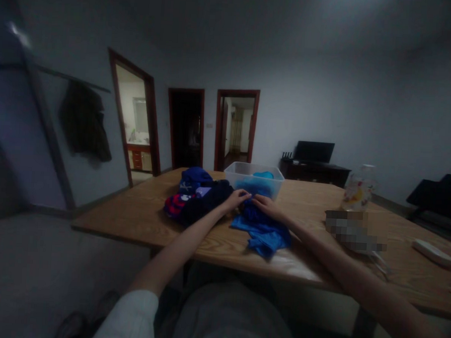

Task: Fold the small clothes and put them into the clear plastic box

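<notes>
A crumpled blue garment (265,234) lies on the wooden table in front of me, darker at its upper end. My left hand (239,197) pinches that upper end, and my right hand (264,204) grips it close by, the two hands almost touching. Just behind them stands a clear plastic box (233,175) with bright blue cloth (263,176) inside. Left of my hands is a pile of dark clothes (208,203), with a blue cap-like item (195,178) on top and a red-and-navy patterned piece (176,206) at its near side. My exact fingertip hold is blurred.
The wooden table (124,216) spans the view. On its right are a patterned clear jug (360,188), a partly pixelated flat object (348,233) and a white elongated object (434,253). A dark jacket (85,121) hangs on the left wall; a screen (314,152) stands at the back.
</notes>
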`<state>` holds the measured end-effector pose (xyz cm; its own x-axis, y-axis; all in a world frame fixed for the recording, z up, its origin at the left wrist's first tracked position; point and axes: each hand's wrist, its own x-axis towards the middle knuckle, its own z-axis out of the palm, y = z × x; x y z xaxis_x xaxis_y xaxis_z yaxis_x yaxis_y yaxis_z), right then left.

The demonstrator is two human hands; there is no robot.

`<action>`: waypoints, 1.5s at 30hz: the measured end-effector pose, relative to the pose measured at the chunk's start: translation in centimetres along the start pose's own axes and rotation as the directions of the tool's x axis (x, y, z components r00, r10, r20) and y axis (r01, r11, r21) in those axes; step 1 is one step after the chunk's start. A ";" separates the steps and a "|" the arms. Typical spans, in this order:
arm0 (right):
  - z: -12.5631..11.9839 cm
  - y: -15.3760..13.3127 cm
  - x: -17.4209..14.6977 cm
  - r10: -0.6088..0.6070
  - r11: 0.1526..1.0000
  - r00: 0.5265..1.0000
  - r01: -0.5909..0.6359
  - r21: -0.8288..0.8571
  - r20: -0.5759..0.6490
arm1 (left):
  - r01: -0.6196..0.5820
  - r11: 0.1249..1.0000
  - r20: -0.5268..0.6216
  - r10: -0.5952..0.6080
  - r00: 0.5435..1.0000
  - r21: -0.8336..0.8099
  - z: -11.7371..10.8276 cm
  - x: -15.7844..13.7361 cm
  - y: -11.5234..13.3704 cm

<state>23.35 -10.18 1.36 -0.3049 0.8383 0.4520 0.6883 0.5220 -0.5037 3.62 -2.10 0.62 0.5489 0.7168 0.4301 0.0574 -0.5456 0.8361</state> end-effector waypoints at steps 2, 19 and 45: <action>0.1 0.3 0.1 -0.026 1.000 1.000 0.026 0.006 -0.006 | 0.021 1.000 0.011 -0.021 1.000 -0.005 0.1 0.1 -0.1; -0.1 -0.8 -0.2 -0.169 0.980 0.983 0.160 -0.119 -0.075 | -0.001 1.000 0.103 -0.001 0.995 0.013 0.1 -0.7 1.0; 0.7 0.4 0.2 0.014 0.997 0.996 -0.008 0.077 -0.088 | 0.120 0.966 0.018 -0.119 0.993 -0.230 -0.6 -0.7 2.0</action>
<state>23.12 -9.74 0.72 -0.2362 0.8287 0.5075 0.6379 0.5262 -0.5623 2.90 -3.42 2.16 0.5533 0.7687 0.3209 -0.0700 -0.3409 0.9375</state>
